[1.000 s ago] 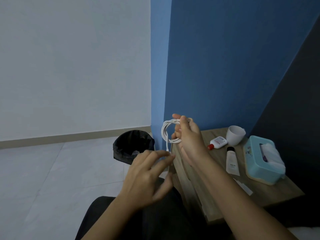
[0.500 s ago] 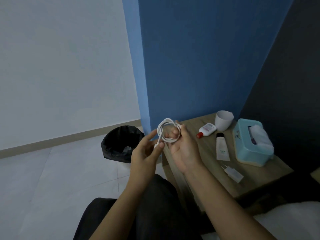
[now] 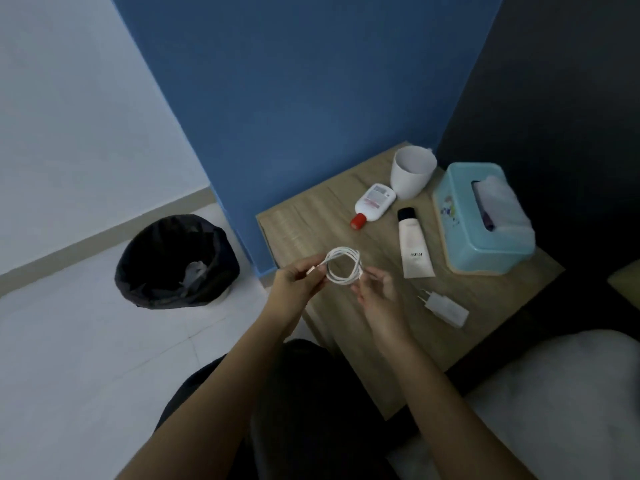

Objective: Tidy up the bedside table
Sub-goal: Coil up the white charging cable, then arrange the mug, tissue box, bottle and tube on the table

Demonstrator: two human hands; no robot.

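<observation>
So both hands have the white cable (image 3: 343, 265) pinched into a coil over the bedside table (image 3: 311, 220), left hand (image 3: 298, 285) gripping one side, right hand (image 3: 379, 292) the other, probably so the loops don't spring apart.

**White on wood, blue behind**

The coiled cable (image 3: 343, 265), cup (image 3: 411, 172) and charger plug (image 3: 446, 308) were white. The bottle (image 3: 373, 204) was white with a red cap, the tube (image 3: 414, 244) cream with a black cap. The tissue box (image 3: 482, 223) was turquoise, the surface (image 3: 311, 220) light wood-grain, the wall (image 3: 311, 91) blue, the bin (image 3: 176, 262) black.
</observation>
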